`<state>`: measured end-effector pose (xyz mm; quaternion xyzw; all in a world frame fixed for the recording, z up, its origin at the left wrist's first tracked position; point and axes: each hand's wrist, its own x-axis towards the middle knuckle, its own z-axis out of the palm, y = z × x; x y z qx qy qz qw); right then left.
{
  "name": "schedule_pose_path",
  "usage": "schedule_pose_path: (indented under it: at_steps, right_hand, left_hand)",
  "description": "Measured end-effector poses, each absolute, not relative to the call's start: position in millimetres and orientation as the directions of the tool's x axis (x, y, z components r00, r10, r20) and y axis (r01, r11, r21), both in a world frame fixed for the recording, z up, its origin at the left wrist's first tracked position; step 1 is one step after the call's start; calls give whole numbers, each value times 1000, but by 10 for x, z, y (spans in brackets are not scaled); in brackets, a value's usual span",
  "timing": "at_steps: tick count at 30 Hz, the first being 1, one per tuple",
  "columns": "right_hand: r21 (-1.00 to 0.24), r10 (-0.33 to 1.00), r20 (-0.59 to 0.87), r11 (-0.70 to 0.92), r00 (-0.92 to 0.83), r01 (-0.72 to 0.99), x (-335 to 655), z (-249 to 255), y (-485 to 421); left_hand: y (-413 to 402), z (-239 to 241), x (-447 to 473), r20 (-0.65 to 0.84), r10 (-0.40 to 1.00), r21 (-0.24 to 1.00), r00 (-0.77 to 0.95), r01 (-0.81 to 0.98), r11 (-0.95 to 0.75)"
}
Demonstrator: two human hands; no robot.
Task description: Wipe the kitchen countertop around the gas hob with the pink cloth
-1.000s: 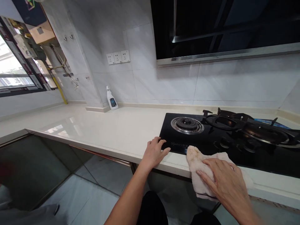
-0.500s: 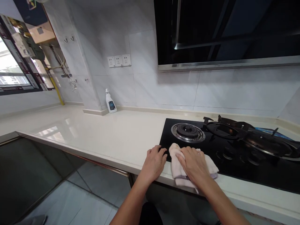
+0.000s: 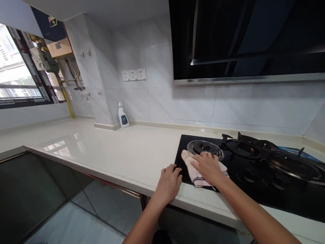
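My right hand (image 3: 208, 167) lies flat, fingers stretched, on a pale crumpled cloth (image 3: 192, 166) at the front left corner of the black glass gas hob (image 3: 243, 178). The cloth reaches up to the bare round burner (image 3: 205, 148). My left hand (image 3: 169, 183) rests palm down on the cream countertop (image 3: 122, 152) at its front edge, fingers slightly curled, tips touching the hob's left edge. It holds nothing.
Black pan supports (image 3: 250, 145) are pushed to the right side of the hob. A white spray bottle (image 3: 123, 116) stands by the wall. A dark range hood (image 3: 243, 40) hangs above. Wall sockets (image 3: 133, 75) sit left of it. A window (image 3: 17, 81) is at far left.
My right hand has slid the cloth leftward and then farther back, from the counter's front edge onto the hob near the burner. My left hand has stayed in place.
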<state>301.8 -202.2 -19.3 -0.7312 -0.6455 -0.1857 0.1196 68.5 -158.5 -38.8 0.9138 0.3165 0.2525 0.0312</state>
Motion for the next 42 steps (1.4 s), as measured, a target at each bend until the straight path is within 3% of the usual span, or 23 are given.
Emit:
schedule_pose_path:
  at_steps: [5, 12, 20, 28, 36, 42]
  right_hand:
    - [99, 904, 420, -130, 77, 987, 3630, -376, -2624]
    - [-19, 901, 334, -286, 275, 958, 3466, -511, -2597]
    - [-87, 977, 211, -14, 32, 996, 2677, -279, -1622]
    - [-144, 989, 128, -60, 79, 988, 2505, -130, -757]
    - [-125, 997, 76, 41, -32, 991, 2223, -104, -1120]
    - [-152, 969, 152, 219, -196, 964, 1932, -192, -1815]
  left_hand:
    - [-1619, -370, 680, 415, 619, 258, 667, 566, -783]
    - [-1640, -384, 646, 490, 634, 360, 599, 523, -772]
    - [-1616, -439, 631, 481, 659, 432, 578, 498, -752]
    - [-1613, -442, 637, 463, 680, 448, 568, 512, -733]
    - [-1534, -576, 717, 528, 722, 451, 448, 572, -685]
    - [-1484, -490, 610, 526, 793, 589, 306, 542, -599]
